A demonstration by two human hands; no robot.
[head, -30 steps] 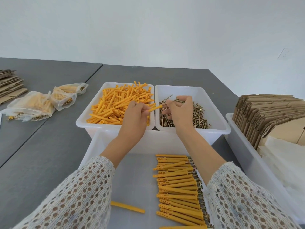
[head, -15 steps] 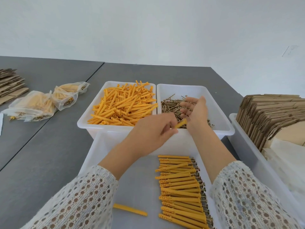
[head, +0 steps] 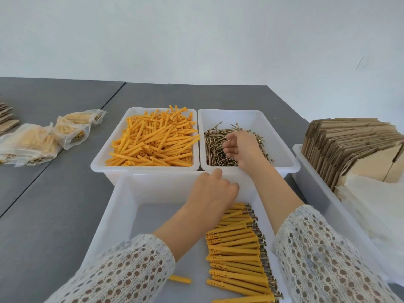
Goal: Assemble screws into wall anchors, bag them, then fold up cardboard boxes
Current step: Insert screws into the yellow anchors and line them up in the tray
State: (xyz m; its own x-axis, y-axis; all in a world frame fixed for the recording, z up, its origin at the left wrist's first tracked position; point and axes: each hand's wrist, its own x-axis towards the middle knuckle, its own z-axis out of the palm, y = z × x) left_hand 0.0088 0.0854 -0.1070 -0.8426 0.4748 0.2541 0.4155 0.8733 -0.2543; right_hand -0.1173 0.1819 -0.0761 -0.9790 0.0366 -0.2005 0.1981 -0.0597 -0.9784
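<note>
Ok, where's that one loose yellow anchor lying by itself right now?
In the head view, the loose anchor lies on the floor of the near bin, left of the assembled row, beside the left sleeve.

Orange anchors (head: pixel 153 143), brassy screws (head: pixel 215 147), white bins (head: pixel 122 193), grey table (head: pixel 54 204), white lace-patterned sleeves (head: pixel 317 248).

Plain white wall (head: pixel 196 36), grey tables (head: pixel 54 193)

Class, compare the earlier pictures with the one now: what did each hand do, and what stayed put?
The left hand carried the assembled anchor down to the row in the near bin. The right hand reached back into the screws. Loose anchors, bags and cardboard stayed put.
</note>
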